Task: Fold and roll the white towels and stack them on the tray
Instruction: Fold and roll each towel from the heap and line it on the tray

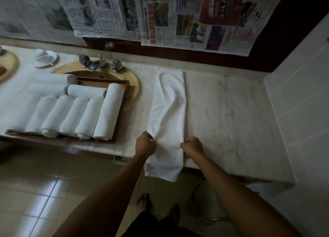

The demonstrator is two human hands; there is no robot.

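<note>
White towel [168,115] lies folded lengthwise on the marble counter [231,112], its near end hanging over the edge. Left hand [145,144] and right hand [193,146] pinch its sides. Rolled towels [78,115] fill the tray [122,87].

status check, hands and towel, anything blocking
Left hand and right hand each pinch a side edge of the flat towel. Near end hangs off the counter. Tray holds rolled towels; nothing blocking.

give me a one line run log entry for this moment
left hand grips towel edge | right hand grips opposite edge | tray holds rolls
</note>
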